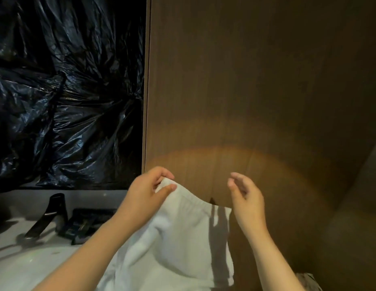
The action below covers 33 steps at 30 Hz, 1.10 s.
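Nearest the lens, a soft white towelling cloth (183,238) hung in front of the person, its gathered top hem raised and the rest drooping to the bottom edge. At far left, crinkled black plastic sheeting (67,91) covered the wall above a pale white counter (19,265), where a slanted black metal tap (50,215) stood beside a dark flat object (86,223), too dim to identify. The left hand (147,192) pinched the cloth's upper left corner between thumb and fingers. The right hand (246,198) hovered by the upper right corner, fingers loosely spread and holding nothing; it seemed just clear of the fabric. Behind both stood a tall brown wood-grain panel (256,80).
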Each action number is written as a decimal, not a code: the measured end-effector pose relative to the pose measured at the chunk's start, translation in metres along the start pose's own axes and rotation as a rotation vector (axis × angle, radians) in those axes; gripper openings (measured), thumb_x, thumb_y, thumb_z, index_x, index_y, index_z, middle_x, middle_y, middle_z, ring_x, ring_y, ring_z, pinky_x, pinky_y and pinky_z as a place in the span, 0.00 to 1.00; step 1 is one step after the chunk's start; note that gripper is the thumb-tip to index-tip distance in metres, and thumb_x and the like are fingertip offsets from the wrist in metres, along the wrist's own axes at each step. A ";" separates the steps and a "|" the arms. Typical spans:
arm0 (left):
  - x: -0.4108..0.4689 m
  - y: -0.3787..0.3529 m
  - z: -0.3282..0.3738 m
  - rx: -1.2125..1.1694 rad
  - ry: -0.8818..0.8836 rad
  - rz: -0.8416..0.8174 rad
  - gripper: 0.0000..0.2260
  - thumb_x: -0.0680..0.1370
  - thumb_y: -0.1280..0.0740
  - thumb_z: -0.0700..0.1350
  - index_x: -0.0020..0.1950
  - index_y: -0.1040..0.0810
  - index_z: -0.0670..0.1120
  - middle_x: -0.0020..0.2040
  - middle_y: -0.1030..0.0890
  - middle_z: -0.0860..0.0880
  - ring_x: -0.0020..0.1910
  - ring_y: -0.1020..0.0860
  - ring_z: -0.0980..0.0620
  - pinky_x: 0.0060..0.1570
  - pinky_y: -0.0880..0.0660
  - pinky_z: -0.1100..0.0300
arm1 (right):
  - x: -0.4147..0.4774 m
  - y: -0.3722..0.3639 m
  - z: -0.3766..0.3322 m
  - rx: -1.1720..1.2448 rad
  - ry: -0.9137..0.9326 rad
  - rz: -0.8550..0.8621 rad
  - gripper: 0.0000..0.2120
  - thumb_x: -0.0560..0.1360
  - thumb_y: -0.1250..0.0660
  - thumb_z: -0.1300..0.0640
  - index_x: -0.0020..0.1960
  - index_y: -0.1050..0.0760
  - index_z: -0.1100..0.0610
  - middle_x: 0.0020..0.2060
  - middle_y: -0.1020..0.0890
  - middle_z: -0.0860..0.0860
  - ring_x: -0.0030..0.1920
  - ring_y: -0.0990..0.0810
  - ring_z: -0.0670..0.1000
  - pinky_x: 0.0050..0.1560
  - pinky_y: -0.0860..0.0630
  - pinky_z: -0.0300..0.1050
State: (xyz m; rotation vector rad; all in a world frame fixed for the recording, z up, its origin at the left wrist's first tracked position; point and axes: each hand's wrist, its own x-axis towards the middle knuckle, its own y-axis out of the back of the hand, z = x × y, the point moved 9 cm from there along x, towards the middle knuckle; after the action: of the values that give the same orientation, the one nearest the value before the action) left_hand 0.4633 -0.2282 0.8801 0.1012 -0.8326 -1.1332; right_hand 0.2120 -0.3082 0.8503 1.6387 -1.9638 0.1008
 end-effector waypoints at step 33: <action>-0.086 -0.010 -0.015 -0.217 0.133 0.015 0.11 0.72 0.26 0.39 0.46 0.22 0.53 0.39 0.17 0.54 0.40 0.20 0.56 0.43 0.25 0.69 | -0.084 -0.075 -0.031 0.275 0.003 -0.524 0.08 0.80 0.35 0.55 0.45 0.19 0.50 0.38 0.19 0.47 0.39 0.24 0.44 0.42 0.27 0.40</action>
State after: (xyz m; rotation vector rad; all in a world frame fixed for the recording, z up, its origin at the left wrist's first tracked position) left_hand 0.4513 -0.1659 0.8186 -0.0098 -0.5876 -1.1824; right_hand 0.3003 -0.2404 0.8146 2.2768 -1.5051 0.1744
